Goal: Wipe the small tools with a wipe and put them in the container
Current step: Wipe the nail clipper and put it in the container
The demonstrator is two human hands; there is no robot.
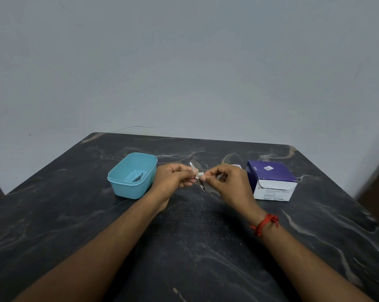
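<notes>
My left hand (173, 178) pinches a small metal tool, a nail clipper (201, 185) with its thin blade swung out upward, above the middle of the table. My right hand (227, 182) presses a small white wipe (200, 176) against the tool's middle. The two hands almost touch. A light blue plastic container (118, 184) stands to the left of my left hand, with a metal tool (138, 178) lying inside it.
A purple and white box of alcohol swabs (272, 180) stands right of my right hand, with a crumpled wrapper (236, 166) just behind the hand. The dark marbled table (195, 236) ends at a grey wall. A red thread is tied round my right wrist.
</notes>
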